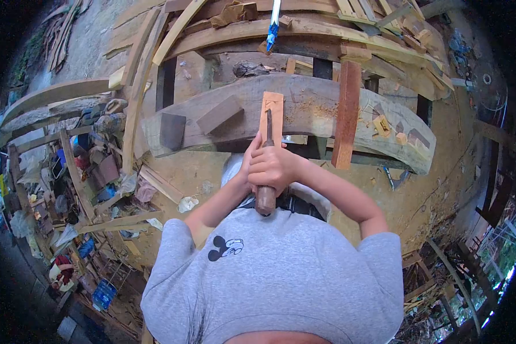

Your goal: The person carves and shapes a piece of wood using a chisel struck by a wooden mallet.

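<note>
My right hand (pixel 274 165) is closed around the brown wooden handle (pixel 265 199) of a chisel, whose narrow dark blade (pixel 269 123) points away from me. Under the blade lies a small light-brown wood piece (pixel 277 106), its far part over the thick grey plank. My left hand (pixel 251 159) grips the near end of this piece along its left side; most of its fingers are hidden behind my right hand. Wood shavings (pixel 311 110) lie to the right of the piece.
The curved plank (pixel 212 94) spans the workspace in front of me. On it rest a dark block (pixel 220 114), a reddish beam (pixel 347 114) and small offcuts (pixel 381 125). An axe-like tool (pixel 394 179) lies on the ground at right. Scrap and debris (pixel 97 172) crowd the left.
</note>
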`<state>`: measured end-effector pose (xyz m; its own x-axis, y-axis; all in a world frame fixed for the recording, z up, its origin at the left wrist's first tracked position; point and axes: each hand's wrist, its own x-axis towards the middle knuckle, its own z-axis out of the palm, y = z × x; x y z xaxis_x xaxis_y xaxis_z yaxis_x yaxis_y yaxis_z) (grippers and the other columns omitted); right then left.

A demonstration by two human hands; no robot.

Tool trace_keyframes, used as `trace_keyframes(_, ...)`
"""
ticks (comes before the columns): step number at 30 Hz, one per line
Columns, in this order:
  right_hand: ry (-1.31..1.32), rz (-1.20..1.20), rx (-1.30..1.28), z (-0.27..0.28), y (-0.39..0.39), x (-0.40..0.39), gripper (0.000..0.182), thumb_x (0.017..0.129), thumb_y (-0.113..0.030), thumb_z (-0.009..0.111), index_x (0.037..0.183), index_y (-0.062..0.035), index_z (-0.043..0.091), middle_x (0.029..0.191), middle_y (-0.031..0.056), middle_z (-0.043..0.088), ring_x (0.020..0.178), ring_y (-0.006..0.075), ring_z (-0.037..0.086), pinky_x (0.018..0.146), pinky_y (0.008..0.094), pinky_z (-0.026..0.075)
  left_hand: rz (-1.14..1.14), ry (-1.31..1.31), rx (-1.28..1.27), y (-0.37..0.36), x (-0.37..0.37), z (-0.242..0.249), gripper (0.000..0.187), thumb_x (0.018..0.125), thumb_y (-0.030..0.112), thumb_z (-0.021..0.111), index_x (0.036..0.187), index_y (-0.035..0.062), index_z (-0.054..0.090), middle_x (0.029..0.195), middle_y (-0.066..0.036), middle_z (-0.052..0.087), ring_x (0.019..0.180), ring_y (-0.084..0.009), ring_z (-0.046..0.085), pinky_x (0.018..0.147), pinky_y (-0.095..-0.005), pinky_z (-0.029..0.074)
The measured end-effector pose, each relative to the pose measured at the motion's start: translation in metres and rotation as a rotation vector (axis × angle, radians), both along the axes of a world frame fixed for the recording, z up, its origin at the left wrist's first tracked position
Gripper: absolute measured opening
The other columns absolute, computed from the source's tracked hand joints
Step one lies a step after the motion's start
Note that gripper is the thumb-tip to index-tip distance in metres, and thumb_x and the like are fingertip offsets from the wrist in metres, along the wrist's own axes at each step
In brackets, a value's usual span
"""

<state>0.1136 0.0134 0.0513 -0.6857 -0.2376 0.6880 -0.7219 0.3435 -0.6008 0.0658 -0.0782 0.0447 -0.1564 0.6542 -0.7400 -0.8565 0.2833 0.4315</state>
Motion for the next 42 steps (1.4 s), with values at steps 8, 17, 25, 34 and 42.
trace_keyframes(8,0.003,-0.562,-0.389,-0.014,-0.006,0.022,0.018,0.053,-0.003,0.063,0.062,-0.0035,0.046,0.059,0.007,0.05,0.054,0.0231,0.05,0.051,0.0328,0.042,0.316,-0.667,0.194,-0.003,-0.001,-0.031,0.057,0.087,0.054,0.019,0.089,0.0062,0.049,0.064,-0.002,0.043,0.044,-0.0104,0.041,0.037,-0.021,0.036)
trace_keyframes(17,0.043,-0.655,-0.674,0.002,-0.001,0.012,0.015,0.063,0.012,0.053,0.062,-0.0015,0.045,0.055,0.0088,0.05,0.049,0.0224,0.05,0.052,0.0319,0.045,0.101,-0.343,-0.04,0.005,-0.005,-0.014,0.054,0.086,0.054,0.023,0.104,0.0071,0.044,0.071,-0.007,0.047,0.05,-0.0153,0.049,0.04,-0.026,0.043)
trace_keyframes(25,0.056,-0.397,-0.139,-0.003,-0.02,0.006,0.019,0.066,-0.011,0.065,0.058,-0.0048,0.049,0.063,0.0074,0.052,0.059,0.0225,0.054,0.058,0.035,0.047,0.01,-0.321,0.027,-0.016,-0.011,-0.039,0.059,0.085,0.057,0.025,0.104,0.0058,0.047,0.083,-0.01,0.053,0.072,-0.0158,0.054,0.065,-0.0311,0.047)
trace_keyframes(34,-0.091,-0.201,0.012,-0.012,-0.026,-0.008,0.023,0.044,-0.024,0.056,0.059,-0.0087,0.047,0.06,0.0022,0.046,0.057,0.0184,0.05,0.052,0.0312,0.041,-0.047,-0.11,0.312,-0.024,-0.013,-0.044,0.038,0.094,0.028,0.021,0.116,0.004,0.04,0.096,-0.007,0.057,0.09,-0.0129,0.054,0.089,-0.0328,0.039)
trace_keyframes(42,-0.025,-0.294,-0.006,-0.018,-0.03,-0.007,0.023,0.042,-0.021,0.054,0.059,-0.0076,0.047,0.06,0.0028,0.047,0.055,0.019,0.051,0.054,0.0326,0.042,-0.054,-0.111,0.047,-0.014,-0.019,-0.036,0.035,0.09,0.037,0.03,0.099,0.0086,0.047,0.081,-0.004,0.054,0.065,-0.0113,0.051,0.063,-0.0265,0.041)
